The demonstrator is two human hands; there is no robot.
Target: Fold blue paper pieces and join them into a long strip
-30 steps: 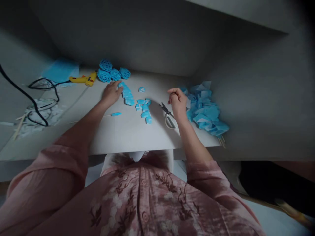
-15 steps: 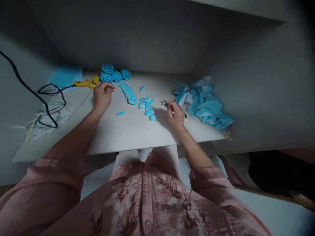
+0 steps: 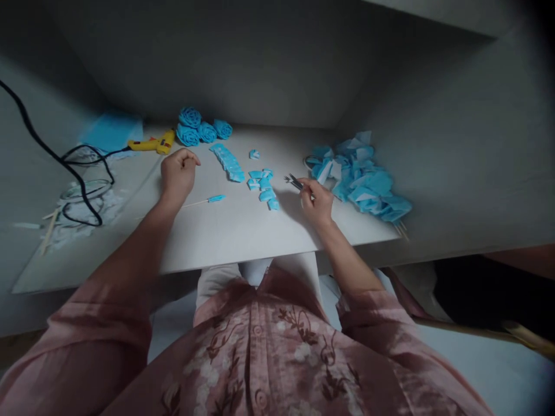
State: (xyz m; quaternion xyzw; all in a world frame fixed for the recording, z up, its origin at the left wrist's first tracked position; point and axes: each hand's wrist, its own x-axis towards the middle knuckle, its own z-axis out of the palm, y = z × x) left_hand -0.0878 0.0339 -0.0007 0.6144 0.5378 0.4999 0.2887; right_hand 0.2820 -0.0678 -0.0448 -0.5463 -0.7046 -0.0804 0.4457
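Observation:
My left hand (image 3: 178, 174) is closed above the table, fingers curled in and nothing visible in them. Just beyond it lies a yellow glue gun (image 3: 159, 143). My right hand (image 3: 318, 202) grips dark tweezers (image 3: 296, 182), their tips apart and pointing left. Left of the tips are several small folded blue paper pieces (image 3: 265, 184), with one single piece (image 3: 254, 154) farther back. A pleated blue strip (image 3: 228, 163) lies between my hands. Near my left wrist rests a thin stick with a blue paper tip (image 3: 215, 198).
Several blue paper roses (image 3: 189, 117) are grouped at the back. A heap of blue paper petals (image 3: 362, 176) covers the right end of the table (image 3: 225, 237). On the left are a black cord (image 3: 52, 151), wooden sticks (image 3: 50, 232), white scraps and a flat blue sheet (image 3: 110, 131).
My right hand has moved slightly right with the tweezers, whose tips now show more clearly. My left hand has curled its fingers in more. The view has shifted a little.

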